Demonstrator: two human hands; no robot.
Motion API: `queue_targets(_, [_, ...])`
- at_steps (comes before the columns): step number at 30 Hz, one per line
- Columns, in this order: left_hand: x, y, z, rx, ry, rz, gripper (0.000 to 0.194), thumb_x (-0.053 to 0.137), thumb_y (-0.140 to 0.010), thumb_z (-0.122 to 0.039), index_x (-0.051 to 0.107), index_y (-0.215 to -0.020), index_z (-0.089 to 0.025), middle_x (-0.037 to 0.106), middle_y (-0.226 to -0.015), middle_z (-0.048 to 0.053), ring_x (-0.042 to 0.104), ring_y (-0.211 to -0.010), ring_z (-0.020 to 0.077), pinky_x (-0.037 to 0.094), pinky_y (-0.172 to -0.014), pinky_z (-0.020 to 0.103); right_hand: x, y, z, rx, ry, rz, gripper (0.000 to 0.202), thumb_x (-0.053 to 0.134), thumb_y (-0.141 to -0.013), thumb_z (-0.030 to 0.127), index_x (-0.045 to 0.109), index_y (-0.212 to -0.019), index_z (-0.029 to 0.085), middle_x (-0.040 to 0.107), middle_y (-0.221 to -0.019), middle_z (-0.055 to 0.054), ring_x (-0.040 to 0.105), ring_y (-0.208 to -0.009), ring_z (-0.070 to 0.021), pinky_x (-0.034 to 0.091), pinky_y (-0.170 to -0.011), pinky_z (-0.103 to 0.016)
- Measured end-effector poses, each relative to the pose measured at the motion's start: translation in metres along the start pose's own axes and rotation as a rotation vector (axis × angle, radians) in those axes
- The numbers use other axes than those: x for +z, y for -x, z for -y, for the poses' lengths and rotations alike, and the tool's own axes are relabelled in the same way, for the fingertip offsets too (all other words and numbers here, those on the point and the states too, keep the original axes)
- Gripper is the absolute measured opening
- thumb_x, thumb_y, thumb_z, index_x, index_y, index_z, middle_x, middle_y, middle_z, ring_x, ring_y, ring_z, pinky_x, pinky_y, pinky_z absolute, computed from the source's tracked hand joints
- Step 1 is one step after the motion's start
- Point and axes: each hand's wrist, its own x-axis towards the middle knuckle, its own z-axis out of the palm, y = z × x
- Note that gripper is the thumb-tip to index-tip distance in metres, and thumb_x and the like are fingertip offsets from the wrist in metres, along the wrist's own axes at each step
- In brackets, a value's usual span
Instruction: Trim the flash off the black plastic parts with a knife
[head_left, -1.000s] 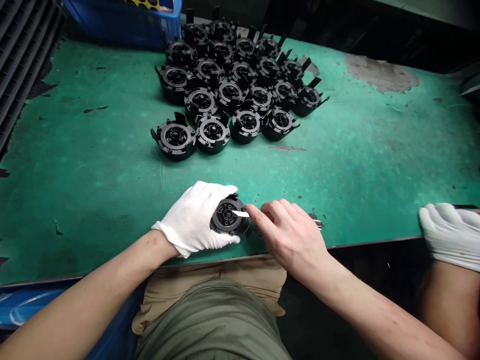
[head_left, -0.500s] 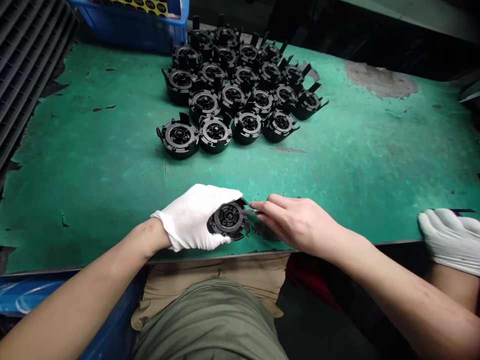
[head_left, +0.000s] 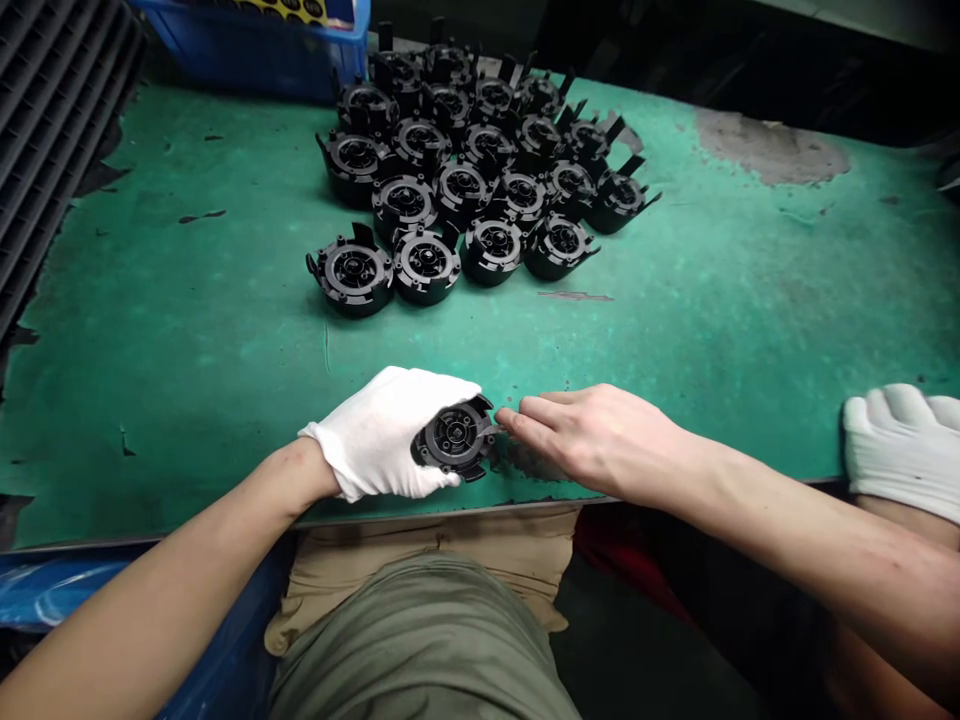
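Note:
My left hand [head_left: 390,430], in a white glove, is wrapped round a round black plastic housing [head_left: 456,432]. The housing's ribbed face with its ring and centre hub points up toward me, and tabs stick out from its rim. My bare right hand [head_left: 592,440] is closed at the housing's right side. Between its fingertips is a thin metal blade [head_left: 491,431], whose tip meets the right part of the rim. Most of the blade and any handle are hidden by the fingers.
Several similar black housings [head_left: 426,262] stand in rows on the green tabletop [head_left: 225,330]. A blue bin [head_left: 255,60] is at the back left, beside ribbed black trays [head_left: 52,130]. Another person's gloved hand [head_left: 900,450] rests at the right edge.
My right hand has shifted slightly with the blade at the housing's rim. The other person's gloved hand has moved up a little. My left hand keeps its hold.

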Motion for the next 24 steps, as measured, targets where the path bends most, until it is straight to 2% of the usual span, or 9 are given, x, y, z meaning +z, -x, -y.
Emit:
queue_targets(3, [0.0,-0.001,0.0,0.003,-0.003,-0.003,0.052,0.079,-0.084,-0.048,0.068,-0.128,-0.022,0.079,-0.123,0.01,0.077,-0.114,0.0308,0.057,-0.102,0.04,0.001,-0.005,-0.012,-0.073,0.0,-0.009,0.028,0.042,-0.112,0.009,0.067,-0.124,0.009,0.067,-0.087,-0.005,0.061,-0.073,-0.0168,0.033,-0.056,-0.035])
queue_targets(6, [0.002,0.0,0.002,0.018,0.007,-0.029,0.055,0.078,-0.084,-0.049,0.067,-0.131,-0.022,0.079,-0.124,0.009,0.077,-0.114,0.0314,0.058,-0.102,0.042,0.003,-0.007,-0.024,-0.104,-0.078,-0.009,0.028,0.042,-0.113,0.013,0.068,-0.123,0.013,0.064,-0.083,-0.002,0.059,-0.072,-0.0154,0.032,-0.055,-0.034])
queue_targets(9, [0.007,0.004,0.005,0.028,-0.014,-0.091,0.066,0.079,-0.086,-0.053,0.062,-0.141,-0.02,0.078,-0.131,0.011,0.076,-0.12,0.0333,0.057,-0.106,0.044,0.004,-0.004,-0.024,-0.02,-0.167,-0.094,0.026,0.046,-0.116,0.022,0.068,-0.124,0.014,0.064,-0.082,0.0,0.059,-0.069,-0.0136,0.037,-0.057,-0.031])
queue_targets(13, [0.016,0.008,0.004,-0.063,-0.099,-0.167,0.088,0.084,-0.082,-0.057,0.052,-0.155,-0.018,0.072,-0.14,0.016,0.07,-0.128,0.0392,0.054,-0.11,0.053,0.009,0.006,0.008,0.256,-0.197,-0.222,0.027,0.05,-0.115,0.025,0.065,-0.133,0.012,0.069,-0.089,-0.003,0.065,-0.07,-0.0134,0.045,-0.061,-0.028])
queue_targets(19, [0.017,0.008,-0.001,-0.123,-0.129,-0.095,0.122,0.096,-0.062,-0.074,0.048,-0.16,-0.017,0.07,-0.13,0.02,0.07,-0.115,0.0434,0.058,-0.1,0.059,0.023,0.014,0.065,0.481,-0.129,-0.187,0.029,0.051,-0.115,0.022,0.062,-0.138,0.01,0.065,-0.085,-0.001,0.062,-0.065,-0.0147,0.042,-0.056,-0.03])
queue_targets(22, [0.014,0.008,-0.002,-0.075,-0.138,-0.076,0.125,0.098,-0.062,-0.07,0.044,-0.162,-0.016,0.067,-0.139,0.024,0.068,-0.123,0.0456,0.057,-0.102,0.058,0.027,0.016,0.076,0.524,-0.132,-0.164,0.031,0.049,-0.114,0.017,0.059,-0.143,0.009,0.062,-0.084,0.0,0.056,-0.063,-0.0141,0.039,-0.055,-0.031])
queue_targets(24, [0.014,0.008,-0.002,-0.021,-0.131,-0.074,0.117,0.095,-0.072,-0.062,0.039,-0.164,-0.017,0.065,-0.147,0.024,0.067,-0.131,0.0439,0.055,-0.107,0.056,0.028,0.016,0.08,0.538,-0.147,-0.173,0.031,0.049,-0.114,0.017,0.058,-0.143,0.01,0.059,-0.083,0.001,0.054,-0.062,-0.0138,0.038,-0.055,-0.032])
